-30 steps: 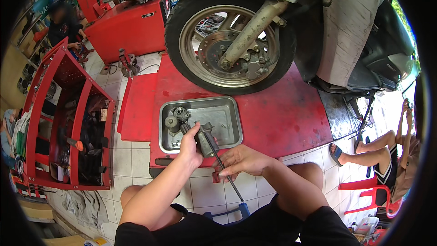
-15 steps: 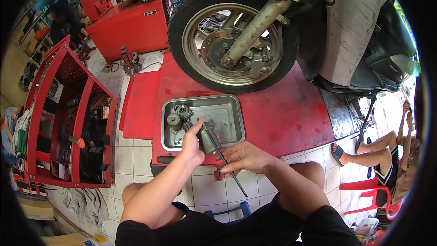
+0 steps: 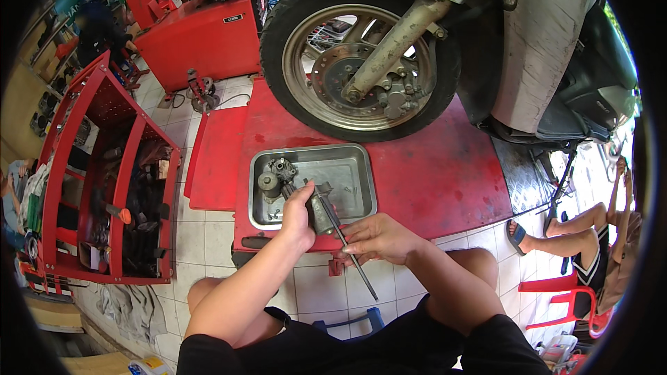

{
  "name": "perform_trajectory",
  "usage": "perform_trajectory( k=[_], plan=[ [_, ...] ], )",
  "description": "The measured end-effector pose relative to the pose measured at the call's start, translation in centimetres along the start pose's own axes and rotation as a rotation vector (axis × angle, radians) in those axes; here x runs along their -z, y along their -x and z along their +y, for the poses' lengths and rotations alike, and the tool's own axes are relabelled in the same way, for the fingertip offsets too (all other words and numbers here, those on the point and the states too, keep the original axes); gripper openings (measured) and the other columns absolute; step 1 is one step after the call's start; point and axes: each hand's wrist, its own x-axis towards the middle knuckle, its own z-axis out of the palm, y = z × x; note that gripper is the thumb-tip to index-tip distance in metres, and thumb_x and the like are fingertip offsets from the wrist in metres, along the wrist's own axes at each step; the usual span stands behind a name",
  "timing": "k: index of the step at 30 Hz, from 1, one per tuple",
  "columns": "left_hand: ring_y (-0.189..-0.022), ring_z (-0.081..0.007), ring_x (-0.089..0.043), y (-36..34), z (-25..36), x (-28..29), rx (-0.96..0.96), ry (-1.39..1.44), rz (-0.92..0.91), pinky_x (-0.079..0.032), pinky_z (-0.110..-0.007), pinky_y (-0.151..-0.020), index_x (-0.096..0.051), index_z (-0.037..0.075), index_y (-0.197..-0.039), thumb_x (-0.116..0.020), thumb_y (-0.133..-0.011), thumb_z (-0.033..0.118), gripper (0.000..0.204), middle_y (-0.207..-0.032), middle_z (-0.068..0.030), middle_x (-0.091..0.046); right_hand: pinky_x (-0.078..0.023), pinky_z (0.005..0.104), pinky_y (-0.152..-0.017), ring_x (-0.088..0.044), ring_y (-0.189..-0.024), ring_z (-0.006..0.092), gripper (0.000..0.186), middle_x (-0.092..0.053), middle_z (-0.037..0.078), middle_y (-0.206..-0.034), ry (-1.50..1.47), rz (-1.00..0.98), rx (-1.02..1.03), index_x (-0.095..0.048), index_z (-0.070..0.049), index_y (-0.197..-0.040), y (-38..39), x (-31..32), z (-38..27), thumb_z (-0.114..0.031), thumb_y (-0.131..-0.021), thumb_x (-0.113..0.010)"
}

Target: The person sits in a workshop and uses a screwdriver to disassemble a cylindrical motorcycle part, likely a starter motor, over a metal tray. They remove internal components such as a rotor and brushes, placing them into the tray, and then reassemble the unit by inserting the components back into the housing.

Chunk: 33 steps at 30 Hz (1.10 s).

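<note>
My left hand (image 3: 297, 219) is closed around a grey metal cylindrical part (image 3: 324, 221) over the near edge of a steel tray (image 3: 371, 198). A long thin dark rod (image 3: 363, 280) lies along this part and slants down toward me. The fingers of my right hand (image 3: 384, 239) pinch the rod just below the part. Inside the tray, to the left of my left hand, sit a greasy metal assembly (image 3: 282, 169) and a round grey cap-like piece (image 3: 268, 182). Small bolts (image 3: 353, 192) lie on the tray's right side. My left fingertips are partly hidden.
The tray rests on a red lift platform (image 3: 438, 194), with a scooter's front wheel (image 3: 295, 107) behind it. At left stands a red tool cart (image 3: 132, 201). A seated person's leg (image 3: 563, 236) and a red plastic chair (image 3: 556, 285) are at right.
The view has shifted very slightly. My right fingers have closed a little more around the rod; the left hand keeps its hold on the grey part.
</note>
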Motion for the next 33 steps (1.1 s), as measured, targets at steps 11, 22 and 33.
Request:
perform_trajectory(
  k=[11, 22, 33],
  plan=[
    [-0.073, -0.0236, -0.065, -0.8, -0.8, -0.6, -0.025, -0.039, -0.036, -0.055, -0.041, -0.067, -0.054, 0.006, -0.101, -0.060, -0.099, 0.031, 0.026, -0.084, -0.0088, -0.063, -0.048, 0.0257, -0.061, -0.058, -0.068, 0.0098, 0.039, -0.065, 0.003, -0.079, 0.156, 0.048, -0.032, -0.066, 0.007, -0.115, -0.8, 1.3, 1.5, -0.022, -0.090, -0.076],
    [-0.075, -0.0264, -0.065, -0.1, -1.4, -1.4, -0.002, -0.078, -0.004, -0.055, -0.043, -0.069, -0.056, 0.006, -0.102, -0.059, -0.099, 0.034, 0.028, -0.085, -0.0107, -0.064, -0.056, 0.0295, -0.069, -0.067, -0.078, 0.0159, 0.034, -0.069, 0.009, -0.094, 0.148, 0.004, -0.025, -0.066, 0.009, -0.108, -0.1, 0.7, 0.8, -0.020, -0.091, -0.074],
    [-0.080, -0.0290, -0.064, -0.9, -1.8, -0.7, -0.011, -0.092, 0.017, -0.055, -0.045, -0.075, -0.058, 0.006, -0.103, -0.059, -0.097, 0.040, 0.034, -0.084, -0.0116, -0.063, -0.057, 0.0343, -0.079, -0.068, -0.088, 0.0189, 0.035, -0.068, 0.012, -0.107, 0.041, -0.035, -0.069, -0.063, 0.004, -0.121, -0.2, 0.3, 0.3, -0.020, -0.095, -0.068]
  ],
)
